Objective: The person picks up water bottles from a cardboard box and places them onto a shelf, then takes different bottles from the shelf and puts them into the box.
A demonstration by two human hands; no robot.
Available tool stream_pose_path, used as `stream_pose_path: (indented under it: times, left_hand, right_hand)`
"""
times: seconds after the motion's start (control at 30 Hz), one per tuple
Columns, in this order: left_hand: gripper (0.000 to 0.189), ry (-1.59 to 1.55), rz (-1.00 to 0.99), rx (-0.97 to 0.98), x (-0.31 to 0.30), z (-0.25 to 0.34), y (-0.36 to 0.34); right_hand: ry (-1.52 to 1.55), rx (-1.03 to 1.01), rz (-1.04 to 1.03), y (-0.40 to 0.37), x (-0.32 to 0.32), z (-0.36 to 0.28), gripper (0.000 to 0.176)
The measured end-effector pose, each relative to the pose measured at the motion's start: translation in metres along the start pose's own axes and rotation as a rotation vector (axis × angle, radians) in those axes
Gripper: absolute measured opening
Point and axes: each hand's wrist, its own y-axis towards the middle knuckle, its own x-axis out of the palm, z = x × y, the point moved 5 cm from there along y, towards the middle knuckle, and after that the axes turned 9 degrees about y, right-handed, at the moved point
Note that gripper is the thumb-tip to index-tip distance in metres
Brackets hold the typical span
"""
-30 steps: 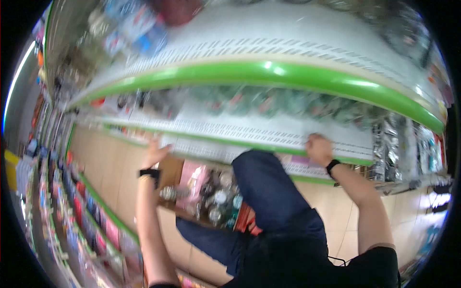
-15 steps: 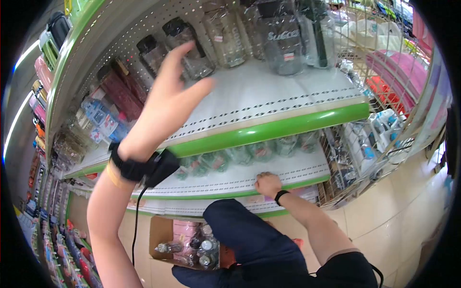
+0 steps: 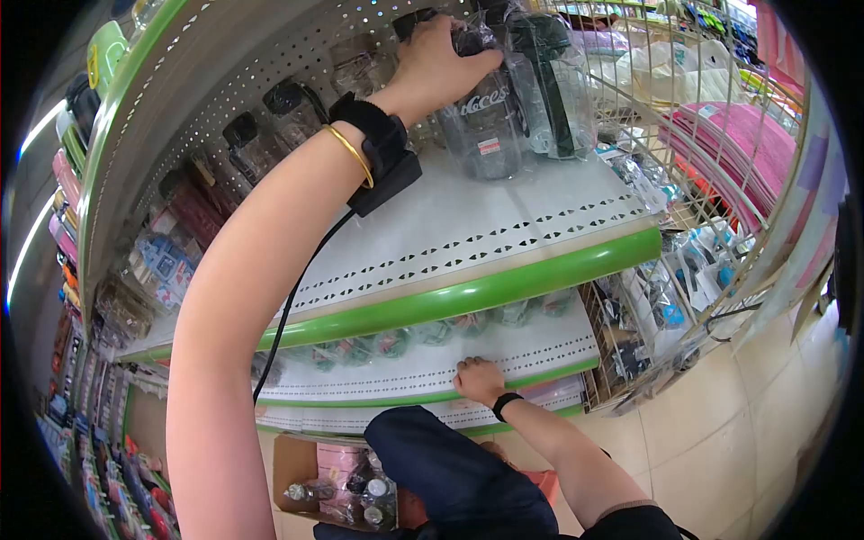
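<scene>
On the upper shelf, my left hand (image 3: 434, 70) has its thumb and fingers around the top of a clear plastic water bottle (image 3: 486, 135) with white lettering and a small price label. The hand covers part of its dark lid. Another wrapped bottle (image 3: 551, 94) with a dark strap stands just right of it. My right hand (image 3: 479, 380) rests on the lower shelf (image 3: 414, 380) near its green front edge, fingers curled and nothing visible in them. Behind it sits a row of wrapped greenish glass items (image 3: 432, 331).
More dark-lidded bottles (image 3: 292, 112) line the perforated back panel to the left. A wire basket rack (image 3: 630, 99) with pink folded goods (image 3: 733, 135) stands at the right. On the floor, an open cardboard box (image 3: 295, 468) holds several bottles beside my leg (image 3: 450, 463).
My left hand has moved right and up from open air to the top of the lettered bottle and closed around it. My right hand stays on the lower shelf; the view has shifted.
</scene>
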Motion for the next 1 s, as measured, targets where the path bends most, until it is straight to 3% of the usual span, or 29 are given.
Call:
stream_pose_path:
  times: [0.13,0.2,0.23,0.3,0.37,0.5,0.63,0.93,1.0]
  left_hand:
    - [0.058,0.058,0.055,0.014,-0.031,0.023,-0.021]
    - [0.061,0.024,-0.127,-0.124,-0.048,0.041,-0.033]
    - [0.061,0.019,-0.124,-0.124,-0.045,0.033,-0.035]
    - [0.06,0.111,0.083,0.083,-0.046,0.018,-0.035]
    - [0.061,0.122,0.09,0.133,-0.051,0.012,-0.042]
    - [0.061,0.229,0.102,0.177,-0.074,0.019,-0.078]
    - [0.05,0.201,-0.002,0.155,-0.095,0.026,-0.123]
    - [0.044,0.336,0.284,0.114,-0.206,0.024,-0.247]
    - [0.047,0.038,0.349,-0.017,-0.233,0.003,-0.287]
  right_hand:
    - [0.002,-0.034,0.02,-0.001,0.001,0.0,0.025]
    - [0.012,0.014,-0.079,0.001,-0.001,-0.001,0.03]
    - [0.007,0.016,-0.08,0.001,0.0,-0.003,0.03]
    - [0.044,0.068,-0.141,0.003,-0.001,-0.001,0.029]
    - [0.068,0.14,-0.212,0.001,-0.012,-0.006,0.029]
    - [0.108,0.058,-0.072,-0.003,-0.005,-0.003,0.028]
    - [0.016,0.062,-0.023,0.0,-0.003,-0.002,0.029]
    - [-0.046,0.003,0.042,-0.001,0.0,-0.006,0.026]
    - [-0.043,0.003,0.023,0.0,0.001,-0.007,0.026]
